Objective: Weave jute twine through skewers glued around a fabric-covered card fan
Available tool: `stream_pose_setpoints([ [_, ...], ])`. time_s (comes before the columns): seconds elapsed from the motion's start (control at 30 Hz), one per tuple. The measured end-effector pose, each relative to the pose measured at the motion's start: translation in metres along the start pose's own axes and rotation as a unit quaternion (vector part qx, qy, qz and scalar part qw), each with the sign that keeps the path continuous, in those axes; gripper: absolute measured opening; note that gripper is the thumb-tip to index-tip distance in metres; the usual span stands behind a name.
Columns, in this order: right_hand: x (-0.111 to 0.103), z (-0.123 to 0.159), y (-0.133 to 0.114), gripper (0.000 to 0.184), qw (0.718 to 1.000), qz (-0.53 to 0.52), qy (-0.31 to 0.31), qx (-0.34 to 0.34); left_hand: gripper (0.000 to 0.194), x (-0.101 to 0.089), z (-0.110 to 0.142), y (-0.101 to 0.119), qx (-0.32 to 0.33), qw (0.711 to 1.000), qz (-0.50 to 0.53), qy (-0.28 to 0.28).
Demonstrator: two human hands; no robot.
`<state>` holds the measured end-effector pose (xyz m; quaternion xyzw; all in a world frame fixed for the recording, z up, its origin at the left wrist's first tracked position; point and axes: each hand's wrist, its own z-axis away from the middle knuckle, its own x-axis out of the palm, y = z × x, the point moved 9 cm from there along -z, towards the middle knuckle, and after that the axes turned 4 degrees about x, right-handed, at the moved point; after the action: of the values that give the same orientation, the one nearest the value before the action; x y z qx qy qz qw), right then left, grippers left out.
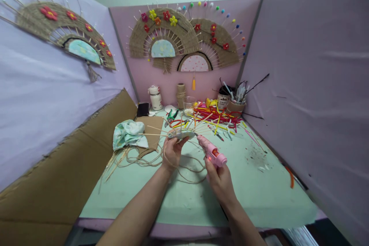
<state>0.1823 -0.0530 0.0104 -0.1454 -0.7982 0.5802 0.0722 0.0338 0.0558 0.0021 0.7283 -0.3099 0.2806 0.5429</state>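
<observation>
My left hand (172, 153) is closed on the lower edge of a small half-round fan base (182, 134) with pale patterned covering and thin wooden sticks fanning out of it. A pink hot glue gun (211, 150) is gripped in my right hand (220, 180), a red light showing on its body. Its nozzle points left, at the right end of the fan base; whether they touch I cannot tell. Loops of jute cord (190, 180) hang and lie around my left hand and below the fan base.
Crumpled patterned cloth (128, 134) lies on cardboard (152, 127) at left, with loose sticks (118, 163) below. Behind are green-handled pliers (172, 116), a twine spool (180, 96), red pipe cleaners (213, 114) and a pot of glue sticks (236, 105). Finished fans (164, 13) hang on the partitions.
</observation>
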Motion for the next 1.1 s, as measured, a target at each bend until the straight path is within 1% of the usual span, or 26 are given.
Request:
stream_pose_setpoints([
  [0.17,0.000,-0.001,-0.001,0.044,1.000,0.008,-0.002,0.004,0.017,-0.001,-0.001,0.000,0.004,1.000,-0.018,0.000],
  [0.3,0.000,-0.003,-0.003,0.045,1.000,0.029,-0.006,-0.007,0.014,-0.006,-0.004,-0.002,-0.015,1.000,0.005,0.020],
  [0.4,-0.006,-0.007,-0.003,0.040,0.995,0.096,-0.009,-0.018,0.012,-0.007,-0.006,-0.002,-0.023,0.999,0.020,0.034],
  [0.47,-0.019,-0.013,0.003,0.036,0.984,0.179,0.006,-0.013,0.014,-0.006,-0.007,0.000,-0.018,0.999,0.018,0.028],
  [0.5,-0.029,-0.017,0.007,0.034,0.972,0.235,0.020,-0.004,0.017,-0.004,-0.007,0.001,-0.016,0.999,0.017,0.022],
  [0.53,-0.042,-0.021,0.013,0.032,0.953,0.299,0.038,0.008,0.019,-0.003,-0.008,0.002,-0.012,1.000,0.016,0.016],
  [0.57,-0.056,-0.025,0.018,0.029,0.927,0.372,0.050,0.015,0.020,-0.002,-0.008,0.003,-0.009,1.000,0.017,0.010],
  [0.63,-0.086,-0.032,0.032,0.029,0.860,0.504,0.068,0.036,0.025,0.002,-0.007,0.005,-0.001,1.000,0.015,-0.008],
  [0.67,-0.104,-0.035,0.041,0.032,0.826,0.555,0.078,0.062,0.028,0.004,-0.006,0.005,0.004,1.000,0.012,-0.021],
  [0.7,-0.122,-0.036,0.051,0.035,0.798,0.590,0.087,0.089,0.032,0.008,-0.005,0.007,0.011,0.999,0.008,-0.036],
  [0.73,-0.138,-0.037,0.060,0.039,0.776,0.614,0.092,0.113,0.037,0.011,-0.004,0.008,0.018,0.998,0.001,-0.053],
  [0.77,-0.154,-0.037,0.068,0.044,0.759,0.629,0.101,0.139,0.042,0.015,-0.003,0.009,0.024,0.997,-0.009,-0.068],
  [0.8,-0.167,-0.036,0.075,0.049,0.751,0.632,0.105,0.163,0.046,0.017,-0.002,0.010,0.031,0.996,-0.020,-0.080],
  [0.87,-0.181,-0.034,0.085,0.054,0.752,0.623,0.092,0.192,0.051,0.020,-0.001,0.011,0.045,0.994,-0.042,-0.088],
  [0.9,-0.183,-0.033,0.084,0.056,0.756,0.616,0.094,0.199,0.053,0.019,-0.001,0.012,0.054,0.994,-0.049,-0.087],
  [0.93,-0.182,-0.033,0.079,0.056,0.762,0.608,0.102,0.198,0.054,0.019,-0.001,0.012,0.065,0.993,-0.053,-0.089],
  [1.0,-0.170,-0.031,0.054,0.057,0.785,0.578,0.148,0.163,0.056,0.018,-0.001,0.013,0.087,0.990,-0.056,-0.098],
  [1.03,-0.154,-0.031,0.036,0.054,0.814,0.545,0.161,0.117,0.057,0.017,-0.001,0.012,0.095,0.988,-0.062,-0.106],
  [1.07,-0.131,-0.032,0.017,0.050,0.853,0.495,0.157,0.057,0.057,0.017,0.000,0.011,0.099,0.986,-0.072,-0.111],
  [1.1,-0.104,-0.033,0.001,0.045,0.897,0.423,0.130,0.002,0.057,0.016,0.001,0.009,0.099,0.985,-0.086,-0.116],
])
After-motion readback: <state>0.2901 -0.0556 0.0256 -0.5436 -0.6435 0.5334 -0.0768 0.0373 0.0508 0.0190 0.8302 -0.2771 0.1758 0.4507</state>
